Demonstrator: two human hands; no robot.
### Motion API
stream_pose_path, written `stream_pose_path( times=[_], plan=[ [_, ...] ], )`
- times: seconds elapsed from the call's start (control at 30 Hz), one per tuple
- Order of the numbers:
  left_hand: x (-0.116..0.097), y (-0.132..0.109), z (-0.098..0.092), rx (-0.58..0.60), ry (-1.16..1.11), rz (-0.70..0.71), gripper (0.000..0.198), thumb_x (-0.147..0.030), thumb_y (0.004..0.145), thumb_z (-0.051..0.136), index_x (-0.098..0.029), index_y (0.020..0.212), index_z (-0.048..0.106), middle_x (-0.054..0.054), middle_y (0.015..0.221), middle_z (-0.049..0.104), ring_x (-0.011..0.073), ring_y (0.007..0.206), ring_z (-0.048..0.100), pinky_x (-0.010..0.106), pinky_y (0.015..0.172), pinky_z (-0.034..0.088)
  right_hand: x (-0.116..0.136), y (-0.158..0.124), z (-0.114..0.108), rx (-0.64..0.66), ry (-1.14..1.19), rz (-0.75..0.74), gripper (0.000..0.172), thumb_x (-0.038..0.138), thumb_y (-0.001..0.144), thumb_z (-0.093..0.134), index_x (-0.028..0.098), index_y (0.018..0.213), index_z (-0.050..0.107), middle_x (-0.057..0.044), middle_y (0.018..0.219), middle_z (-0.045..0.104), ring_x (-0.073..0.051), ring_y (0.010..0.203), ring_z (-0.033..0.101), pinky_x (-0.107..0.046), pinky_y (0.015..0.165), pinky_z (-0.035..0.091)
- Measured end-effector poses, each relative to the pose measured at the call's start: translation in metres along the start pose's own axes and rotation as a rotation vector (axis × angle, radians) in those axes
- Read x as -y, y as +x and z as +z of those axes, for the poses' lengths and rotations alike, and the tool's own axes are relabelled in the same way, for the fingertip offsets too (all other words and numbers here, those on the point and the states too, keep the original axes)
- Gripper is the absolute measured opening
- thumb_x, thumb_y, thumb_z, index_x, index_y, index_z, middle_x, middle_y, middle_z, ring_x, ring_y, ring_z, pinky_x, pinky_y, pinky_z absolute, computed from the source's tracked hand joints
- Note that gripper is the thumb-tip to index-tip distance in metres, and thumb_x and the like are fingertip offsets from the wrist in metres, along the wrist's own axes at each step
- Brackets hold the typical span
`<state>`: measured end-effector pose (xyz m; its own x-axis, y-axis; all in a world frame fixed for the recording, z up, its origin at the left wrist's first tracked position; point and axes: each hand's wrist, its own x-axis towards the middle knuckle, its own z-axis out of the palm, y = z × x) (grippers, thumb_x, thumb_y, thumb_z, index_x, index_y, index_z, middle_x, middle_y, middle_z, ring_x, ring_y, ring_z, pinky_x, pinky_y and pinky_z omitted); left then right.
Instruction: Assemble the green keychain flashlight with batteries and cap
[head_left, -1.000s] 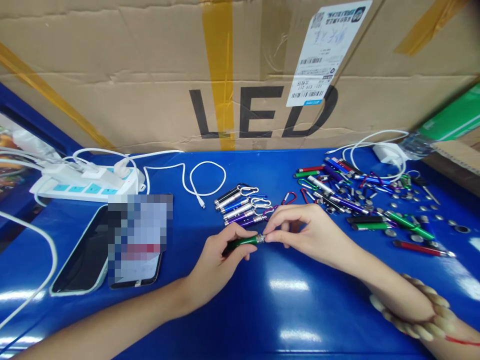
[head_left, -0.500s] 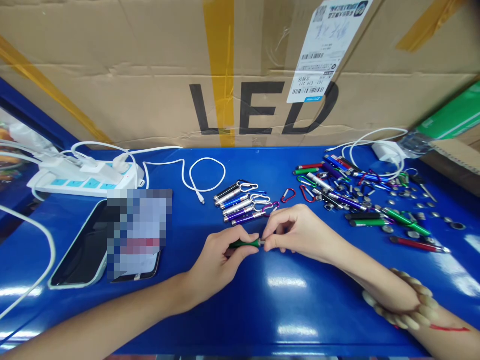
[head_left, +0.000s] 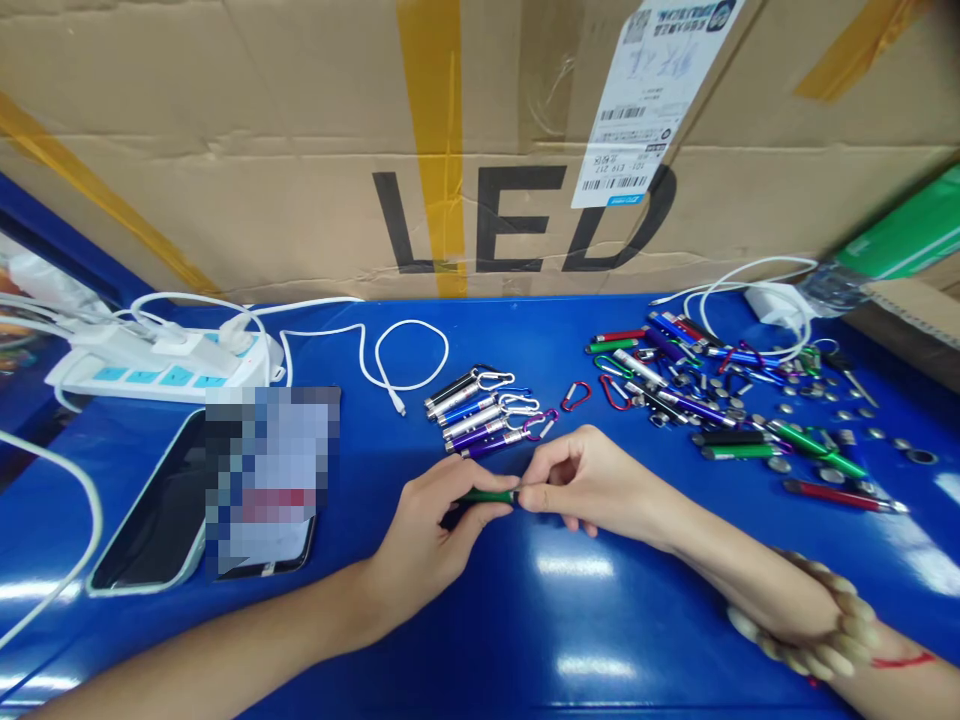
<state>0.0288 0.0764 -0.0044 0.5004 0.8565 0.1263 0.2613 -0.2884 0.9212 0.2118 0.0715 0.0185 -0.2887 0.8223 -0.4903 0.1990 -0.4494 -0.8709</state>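
While left fingers (head_left: 459,474) pinch a slim, glossy green cylinder (head_left: 487,496), right fingers (head_left: 546,498) closed on its end

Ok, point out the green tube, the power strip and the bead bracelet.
Green tube (head_left: 491,496), head view: middle of its exposed barrel.
Power strip (head_left: 177,378), head view: its socket face.
Bead bracelet (head_left: 857,632), head view: beads at its right side.

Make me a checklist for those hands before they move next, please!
1. Slim green metallic tube held in the left grip: ok.
2. Right grip at the tube's end: ok.
3. Tube's end properly joined: cannot tell, fingers hide it.
4. Small round silvery discs gathered together: not ok, they're scattered to the right.
5. Flat black phone with a pale rim clear of both grips: ok.
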Motion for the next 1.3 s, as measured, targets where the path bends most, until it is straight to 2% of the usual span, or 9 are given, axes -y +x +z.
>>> stream_pose_path(
  times=[0.1,0.23,0.4,0.47,0.57,0.87,0.97,1.13,1.3],
  plan=[
    [-0.004,0.002,-0.002,0.037,-0.021,-0.07,0.021,-0.017,0.08,0.059,-0.026,0.098,0.066,-0.001,0.086,0.067,0.0082,0.076,0.06,0.012,0.065,0.047,0.001,0.0,-0.002,-0.004,-0.027,-0.023,0.021,0.024,0.057,0.077,0.01,0.062,0.063,0.005,0.041,0.049,-0.002,0.033,0.041,-0.009,0.03,0.033],
    [-0.007,0.004,-0.003,0.053,-0.067,-0.106,0.018,-0.019,0.08,0.059,-0.025,0.094,0.068,-0.001,0.082,0.068,0.0072,0.072,0.059,0.01,0.062,0.047,0.001,-0.002,-0.004,-0.033,-0.128,-0.138,0.023,0.031,0.062,0.074,0.011,0.063,0.063,0.002,0.046,0.052,-0.004,0.038,0.045,-0.012,0.032,0.034],
    [-0.008,0.005,-0.002,0.02,-0.162,-0.187,0.016,-0.021,0.081,0.056,-0.022,0.092,0.068,-0.002,0.07,0.063,0.0053,0.063,0.056,0.009,0.058,0.046,-0.004,0.0,-0.007,-0.275,-0.431,-0.7,0.02,0.03,0.067,0.072,0.014,0.078,0.067,-0.002,0.073,0.062,-0.005,0.053,0.053,-0.015,0.046,0.043],
    [-0.009,0.005,-0.003,0.024,-0.18,-0.204,0.013,-0.021,0.08,0.055,-0.02,0.086,0.067,-0.002,0.067,0.061,0.0046,0.06,0.055,0.008,0.056,0.044,-0.006,0.001,-0.01,-0.26,-0.547,-0.888,0.016,0.026,0.072,0.068,0.016,0.084,0.068,-0.003,0.082,0.063,-0.007,0.063,0.058,-0.017,0.057,0.047],
    [-0.009,0.006,-0.004,0.057,-0.175,-0.23,0.014,-0.023,0.081,0.053,-0.017,0.078,0.066,-0.003,0.063,0.059,0.0035,0.057,0.051,0.008,0.053,0.04,-0.01,0.0,-0.016,-0.228,-0.694,-1.024,0.011,0.02,0.078,0.063,0.018,0.087,0.069,-0.002,0.087,0.063,-0.007,0.073,0.06,-0.016,0.064,0.047],
    [-0.008,0.006,-0.003,0.137,-0.124,-0.245,0.016,-0.026,0.082,0.049,-0.017,0.084,0.063,-0.003,0.062,0.054,0.0049,0.056,0.046,0.011,0.049,0.035,-0.009,-0.005,-0.018,-0.226,-0.957,-1.108,0.021,0.013,0.09,0.044,0.016,0.088,0.065,0.0,0.084,0.063,-0.005,0.066,0.058,-0.017,0.055,0.04],
    [-0.005,0.004,-0.002,0.134,-0.113,-0.242,0.014,-0.027,0.081,0.05,-0.017,0.08,0.059,-0.003,0.06,0.052,0.0049,0.053,0.043,0.012,0.047,0.031,-0.008,-0.006,-0.015,-0.238,-0.983,-1.108,0.019,0.018,0.09,0.046,0.017,0.086,0.064,0.001,0.08,0.063,-0.004,0.065,0.058,-0.018,0.052,0.038],
    [-0.002,0.0,0.001,0.126,-0.092,-0.238,0.017,-0.031,0.079,0.053,-0.016,0.071,0.052,-0.003,0.059,0.051,0.0046,0.051,0.042,0.013,0.046,0.029,-0.009,-0.002,-0.012,-0.206,-0.813,-1.017,0.011,0.021,0.083,0.057,0.019,0.077,0.066,0.003,0.078,0.064,-0.005,0.069,0.059,-0.017,0.057,0.04],
    [-0.001,-0.001,0.001,0.104,-0.093,-0.213,0.017,-0.03,0.078,0.055,-0.016,0.069,0.051,-0.001,0.065,0.059,0.0082,0.063,0.056,0.012,0.051,0.037,-0.006,0.0,-0.008,-0.166,-0.579,-0.793,0.009,0.023,0.074,0.067,0.018,0.066,0.068,0.003,0.064,0.063,-0.006,0.059,0.057,-0.016,0.054,0.041]
  ],
)
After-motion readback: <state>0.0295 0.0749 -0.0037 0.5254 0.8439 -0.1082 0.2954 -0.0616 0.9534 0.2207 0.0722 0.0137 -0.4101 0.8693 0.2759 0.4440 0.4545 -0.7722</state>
